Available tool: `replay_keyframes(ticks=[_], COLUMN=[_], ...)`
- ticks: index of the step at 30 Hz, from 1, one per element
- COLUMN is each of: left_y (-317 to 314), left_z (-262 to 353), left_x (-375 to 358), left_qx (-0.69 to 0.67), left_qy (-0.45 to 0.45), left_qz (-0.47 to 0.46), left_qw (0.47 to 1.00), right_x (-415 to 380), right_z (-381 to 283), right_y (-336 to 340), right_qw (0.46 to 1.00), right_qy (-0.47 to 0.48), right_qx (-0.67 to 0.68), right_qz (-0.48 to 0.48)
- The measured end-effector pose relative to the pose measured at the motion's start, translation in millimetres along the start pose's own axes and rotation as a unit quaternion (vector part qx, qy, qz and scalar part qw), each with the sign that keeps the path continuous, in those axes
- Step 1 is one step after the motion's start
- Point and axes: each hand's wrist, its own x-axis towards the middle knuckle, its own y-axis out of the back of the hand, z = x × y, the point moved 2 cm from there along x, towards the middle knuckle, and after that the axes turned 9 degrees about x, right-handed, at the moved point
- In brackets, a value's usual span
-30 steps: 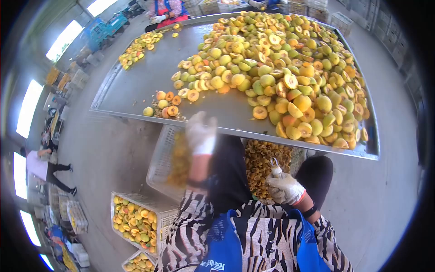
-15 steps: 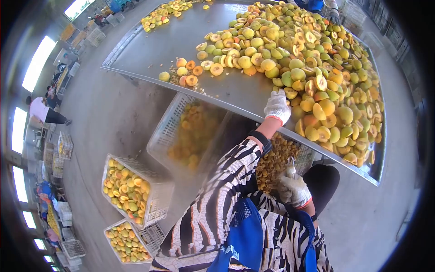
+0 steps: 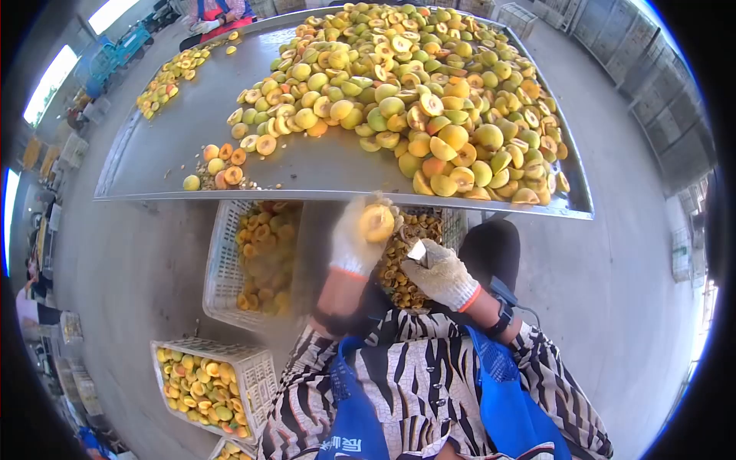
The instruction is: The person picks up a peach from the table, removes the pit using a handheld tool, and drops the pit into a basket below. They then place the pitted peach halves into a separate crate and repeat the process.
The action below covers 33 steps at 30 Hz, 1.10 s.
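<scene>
My left hand [image 3: 349, 241], in a white knit glove, grips a peach half [image 3: 376, 222] with its yellow cut face showing. It is held just off the front edge of the metal table [image 3: 330, 180]. My right hand [image 3: 443, 277], in a soiled glove, is closed around a small metal tool [image 3: 416, 251] whose bright flat end points toward the peach half, a little apart from it. Below both hands is a crate of brownish peach scraps [image 3: 406, 287], partly hidden by them. A large heap of halved peaches [image 3: 429, 100] covers much of the tabletop.
A few peach halves [image 3: 230, 165] and loose pits lie at the table's front left. Left of my legs stands a white crate of peaches [image 3: 218, 268]; another filled crate [image 3: 257, 383] is nearer. Across the table is a person in a red apron [image 3: 218, 27].
My left hand has come back from the heap and now holds a peach half over the scraps. My right hand has risen toward it with the tool. The view has turned right.
</scene>
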Motion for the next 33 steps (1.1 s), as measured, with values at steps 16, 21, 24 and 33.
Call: replay_keyframes(ticks=[16, 21, 24, 33], left_y=[-12, -22, -13, 0], left_z=[-41, -45, -54, -49], left_x=[-20, -30, -25, -19], left_qx=[0.13, 0.142, 0.179, 0.274], left_qy=[-0.065, -0.094, -0.119, -0.077], left_qz=[0.009, -0.003, 0.028, -0.083], left_qw=[0.989, 0.985, 0.976, 0.955], right_x=[-6, -16, -12, -19], right_z=[-3, -13, 18, 17], right_y=[-4, -2, -4, -9], right_qw=[0.986, 0.981, 0.987, 0.983], right_qy=[-0.072, -0.085, -0.029, -0.066], right_qx=[-0.139, -0.169, -0.139, -0.04], right_qz=[-0.054, -0.047, -0.08, -0.169])
